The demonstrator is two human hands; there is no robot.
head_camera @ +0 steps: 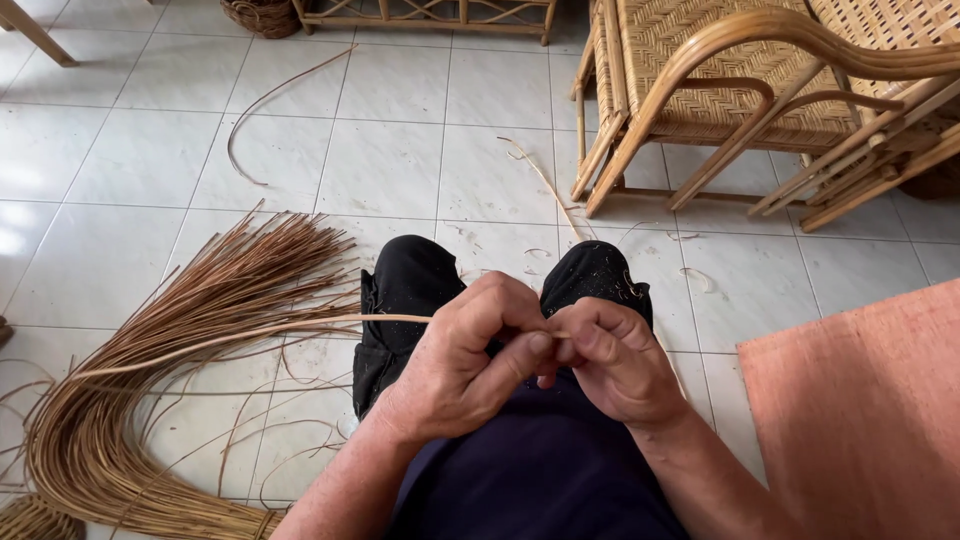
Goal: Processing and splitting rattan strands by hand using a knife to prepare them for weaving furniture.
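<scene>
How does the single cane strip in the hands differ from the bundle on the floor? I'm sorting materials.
The cane strip is one pale strand, held off the floor by both hands; the bundle is many darker reddish-brown strands lying on the tiles. The strip runs nearly straight; the bundle curves and fans out. Both are long and thin.

No packages, labels, signs or screens show anywhere in this view — none at all.

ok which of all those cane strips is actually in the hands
The single pale strip pinched between left hand and right hand; it runs left over the bundle. The other strips lie on the tiled floor.
</scene>
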